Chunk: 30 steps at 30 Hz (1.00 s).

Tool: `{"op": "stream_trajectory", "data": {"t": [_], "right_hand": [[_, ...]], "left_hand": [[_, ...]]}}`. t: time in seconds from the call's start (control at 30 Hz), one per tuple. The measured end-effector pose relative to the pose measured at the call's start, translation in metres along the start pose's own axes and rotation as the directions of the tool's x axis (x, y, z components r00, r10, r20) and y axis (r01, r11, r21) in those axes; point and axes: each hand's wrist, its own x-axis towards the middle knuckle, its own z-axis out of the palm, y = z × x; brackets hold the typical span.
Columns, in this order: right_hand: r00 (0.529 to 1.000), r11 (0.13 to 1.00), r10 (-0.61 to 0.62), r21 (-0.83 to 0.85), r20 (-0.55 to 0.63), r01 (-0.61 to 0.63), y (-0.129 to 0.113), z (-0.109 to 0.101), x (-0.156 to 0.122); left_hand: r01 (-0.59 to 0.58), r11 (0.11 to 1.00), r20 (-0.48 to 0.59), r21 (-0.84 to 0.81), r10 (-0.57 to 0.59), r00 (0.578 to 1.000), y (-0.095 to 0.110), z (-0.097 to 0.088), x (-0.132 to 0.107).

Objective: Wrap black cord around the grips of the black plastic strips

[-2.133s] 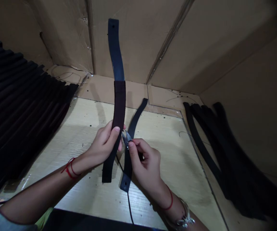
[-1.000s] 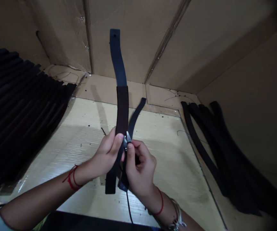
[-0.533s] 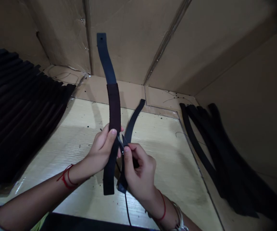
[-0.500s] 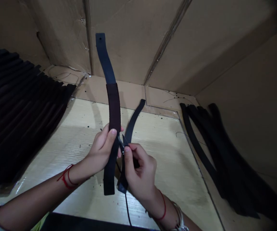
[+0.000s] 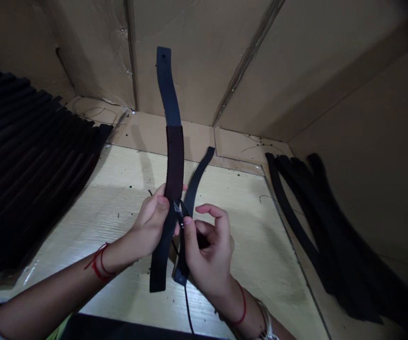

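My left hand (image 5: 150, 224) is closed around a long black strap (image 5: 174, 160), its thumb pressed on the front. The strap stands up and away from me, with a dark brown stitched section in the middle and a small hole near its far end. My right hand (image 5: 209, 245) grips small thread snips (image 5: 180, 212), index finger lifted off them. Their blades meet the right edge of the strap, just below the brown section. Whether a thread lies between the blades is too small to tell. Another black strap (image 5: 199, 174) lies beneath on the table, partly covered by my hands.
A large stack of dark straps (image 5: 30, 174) fills the left side. More black straps (image 5: 317, 226) lie in a loose pile at the right. Cardboard walls (image 5: 197, 56) enclose the back of the pale table (image 5: 253, 203). Thread scraps are scattered about, and a thin black cord (image 5: 188, 307) runs toward me.
The strap has swung rightward at its far end and its near end slightly left. The snips' tips now lie over the strap's edge, and my right index finger has lifted away.
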Motion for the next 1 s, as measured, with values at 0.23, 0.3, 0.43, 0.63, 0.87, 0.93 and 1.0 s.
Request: {"op": "stream_trajectory", "data": {"t": [0.23, 0.3, 0.43, 0.63, 0.87, 0.93, 1.0], "right_hand": [[0.999, 0.998, 0.041, 0.053, -0.014, -0.040, 0.000, 0.001, 0.000], [0.997, 0.993, 0.078, 0.095, -0.018, -0.076, 0.000, 0.001, -0.001], [0.989, 0.987, 0.123, 0.116, -0.080, -0.114, 0.003, 0.005, -0.004], [0.982, 0.998, 0.069, -0.003, -0.176, -0.070, 0.009, 0.008, -0.009], [0.991, 1.000, 0.030, 0.012, -0.131, -0.028, 0.004, 0.010, -0.011], [0.992, 0.998, 0.023, 0.056, -0.120, -0.017, 0.002, 0.010, -0.009], [0.993, 0.997, 0.021, 0.081, -0.118, -0.011, 0.000, 0.010, -0.007]], "left_hand": [[-0.020, 1.000, 0.039, 0.017, 0.019, 0.999, -0.006, -0.002, -0.002], [-0.038, 0.999, 0.077, 0.024, 0.036, 0.996, -0.009, 0.000, -0.004], [-0.064, 0.996, 0.097, 0.058, 0.058, 0.994, -0.016, 0.007, -0.009], [-0.111, 0.990, 0.065, 0.083, 0.106, 0.992, -0.015, 0.011, -0.011], [-0.044, 0.996, -0.015, 0.083, 0.045, 0.999, 0.002, 0.002, -0.005], [-0.059, 0.996, 0.001, 0.073, 0.059, 0.998, 0.001, 0.001, -0.004], [-0.089, 0.992, 0.036, 0.088, 0.086, 0.996, -0.001, 0.000, -0.005]]}}
